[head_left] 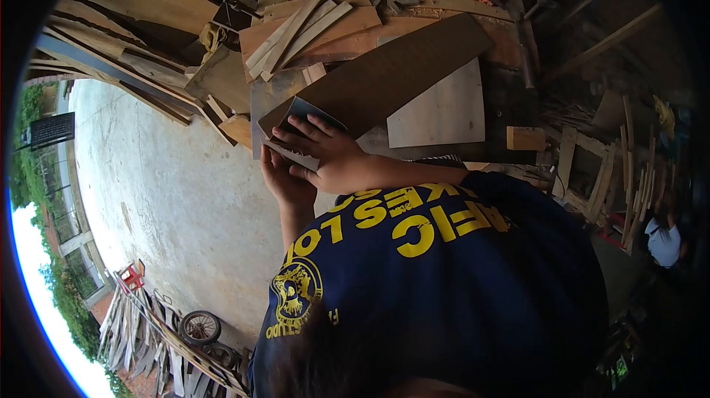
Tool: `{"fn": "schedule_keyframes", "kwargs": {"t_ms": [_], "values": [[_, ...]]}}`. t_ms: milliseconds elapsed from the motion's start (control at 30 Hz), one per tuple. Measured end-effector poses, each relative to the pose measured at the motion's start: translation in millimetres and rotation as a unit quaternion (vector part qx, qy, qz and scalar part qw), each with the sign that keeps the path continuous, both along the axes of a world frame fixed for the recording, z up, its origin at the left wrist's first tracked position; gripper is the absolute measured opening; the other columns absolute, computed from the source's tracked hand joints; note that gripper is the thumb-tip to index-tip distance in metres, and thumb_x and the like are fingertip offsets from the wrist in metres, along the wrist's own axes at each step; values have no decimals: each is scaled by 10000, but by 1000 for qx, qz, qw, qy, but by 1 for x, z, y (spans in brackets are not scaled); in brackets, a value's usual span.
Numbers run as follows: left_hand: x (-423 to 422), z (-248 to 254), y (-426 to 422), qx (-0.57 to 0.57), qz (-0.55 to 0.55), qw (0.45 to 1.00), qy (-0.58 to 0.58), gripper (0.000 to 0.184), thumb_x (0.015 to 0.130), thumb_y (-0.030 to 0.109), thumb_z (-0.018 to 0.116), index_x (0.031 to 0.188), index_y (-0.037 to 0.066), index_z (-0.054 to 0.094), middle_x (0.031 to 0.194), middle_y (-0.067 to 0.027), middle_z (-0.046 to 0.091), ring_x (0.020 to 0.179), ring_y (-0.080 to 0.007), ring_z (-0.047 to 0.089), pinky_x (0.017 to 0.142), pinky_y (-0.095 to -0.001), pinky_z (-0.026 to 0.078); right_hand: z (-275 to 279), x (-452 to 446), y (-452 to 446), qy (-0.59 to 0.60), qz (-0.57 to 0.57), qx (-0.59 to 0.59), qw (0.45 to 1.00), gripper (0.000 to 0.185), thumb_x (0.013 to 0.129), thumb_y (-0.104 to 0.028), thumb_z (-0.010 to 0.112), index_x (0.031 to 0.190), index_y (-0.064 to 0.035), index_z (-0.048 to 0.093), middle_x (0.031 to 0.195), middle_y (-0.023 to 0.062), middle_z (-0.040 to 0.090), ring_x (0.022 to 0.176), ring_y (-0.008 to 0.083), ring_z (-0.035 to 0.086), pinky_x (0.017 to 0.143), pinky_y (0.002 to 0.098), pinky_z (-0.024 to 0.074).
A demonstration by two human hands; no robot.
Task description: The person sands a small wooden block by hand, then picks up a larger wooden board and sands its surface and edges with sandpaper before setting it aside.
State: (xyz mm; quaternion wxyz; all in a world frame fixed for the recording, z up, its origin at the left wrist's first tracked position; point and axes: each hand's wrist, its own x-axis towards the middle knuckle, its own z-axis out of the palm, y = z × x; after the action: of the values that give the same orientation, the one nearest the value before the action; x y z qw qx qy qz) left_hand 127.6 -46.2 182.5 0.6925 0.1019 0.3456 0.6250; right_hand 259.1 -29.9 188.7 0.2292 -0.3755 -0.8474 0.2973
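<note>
A long brown wooden board (399, 65) lies at a slant over the bench, its near end under my hands. A dark sheet of sandpaper (316, 113) with a pale, torn-looking edge is folded over that end. My right hand (329, 148) presses on the sheet, fingers spread across its top and thumb below, gripping it. Just below, my left hand (285, 180) holds the board's end corner from underneath; its fingers are partly hidden by the board and sheet.
Thin wood strips (296, 32) lie beyond the board, and a pale panel (440, 106) sits beside it. A small wood block (526, 138) is to the right. Planks (133, 58) are stacked at left above the concrete floor (163, 176). Another person (663, 241) is at far right.
</note>
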Motion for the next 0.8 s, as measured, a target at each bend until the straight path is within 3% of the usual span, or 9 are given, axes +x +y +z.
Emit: {"fn": "schedule_keyframes", "kwargs": {"t_ms": [100, 167, 200, 267, 333, 500, 600, 700, 800], "values": [[3, 6, -2, -4, -4, 1000, 8, 482, 937, 452, 323, 1270, 115, 416, 1267, -76, 479, 1183, -247, 442, 994, -422, 343, -37, 65, 35, -35, -91, -20, 995, 523, 936, -453, 353, 1420, -297, 229, 1478, 72, 225, 1366, 287, 184, 1119, 373, 147], [10, 8, -8, -16, 16, 1000, 20, 479, 927, 473, 353, 1249, 125, 421, 1254, -65, 479, 1181, -244, 435, 986, -422, 347, -85, 148, 74, -102, -336, -104, 930, 486, 933, -415, 371, 1383, -237, 325, 1405, 148, 346, 1286, 327, 335, 1065, 408, 276], [12, 5, -11, -34, 28, 998, 36, 479, 923, 486, 351, 1241, 134, 415, 1262, -65, 467, 1193, -255, 419, 992, -437, 334, -106, 203, 97, -23, -337, -178, 924, 480, 931, -394, 376, 1374, -210, 344, 1388, 163, 370, 1252, 353, 374, 1040, 427, 312], [11, -2, -14, -50, 31, 996, 62, 514, 922, 515, 324, 1274, 147, 392, 1297, -70, 440, 1224, -271, 390, 1025, -444, 297, -102, 223, 102, 30, -372, -248, 894, 504, 933, -418, 350, 1384, -195, 326, 1410, 160, 334, 1290, 348, 319, 1073, 412, 255], [13, 4, -8, -50, 35, 996, 71, 540, 923, 528, 305, 1301, 149, 373, 1312, -71, 431, 1234, -269, 382, 1035, -438, 286, -96, 192, 96, -144, -405, -180, 885, 515, 938, -440, 309, 1389, -192, 315, 1433, 135, 303, 1340, 307, 235, 1102, 399, 177], [8, 13, 2, -12, 24, 999, 44, 583, 929, 530, 266, 1341, 128, 360, 1338, -88, 426, 1245, -272, 381, 1037, -449, 285, -16, 24, -11, -11, 3, 46, 999, 530, 936, -437, 382, 1425, -336, 204, 1500, -10, 171, 1386, 224, 135, 1129, 398, 67], [8, 22, 5, 11, 16, 998, 65, 659, 915, 578, 224, 1399, 135, 284, 1397, -99, 360, 1291, -287, 324, 1058, -476, 242, -15, 60, -2, -16, 10, 23, 1000, 516, 937, -404, 395, 1419, -327, 228, 1500, -8, 169, 1388, 225, 123, 1129, 406, 89], [15, 25, 4, -25, 25, 997, 75, 708, 899, 614, 188, 1422, 140, 242, 1435, -98, 301, 1331, -301, 251, 1081, -492, 178, -91, 158, 42, -98, -224, -8, 970, 492, 939, -392, 387, 1404, -272, 278, 1469, -37, 252, 1359, 233, 213, 1127, 381, 149], [19, 21, -3, -47, 40, 994, 86, 726, 890, 630, 177, 1424, 141, 238, 1447, -95, 274, 1349, -307, 205, 1093, -490, 133, -134, 232, 93, -117, -398, -185, 891, 557, 921, -470, 364, 1420, -257, 239, 1462, 97, 256, 1360, 284, 196, 1113, 400, 160]]}}
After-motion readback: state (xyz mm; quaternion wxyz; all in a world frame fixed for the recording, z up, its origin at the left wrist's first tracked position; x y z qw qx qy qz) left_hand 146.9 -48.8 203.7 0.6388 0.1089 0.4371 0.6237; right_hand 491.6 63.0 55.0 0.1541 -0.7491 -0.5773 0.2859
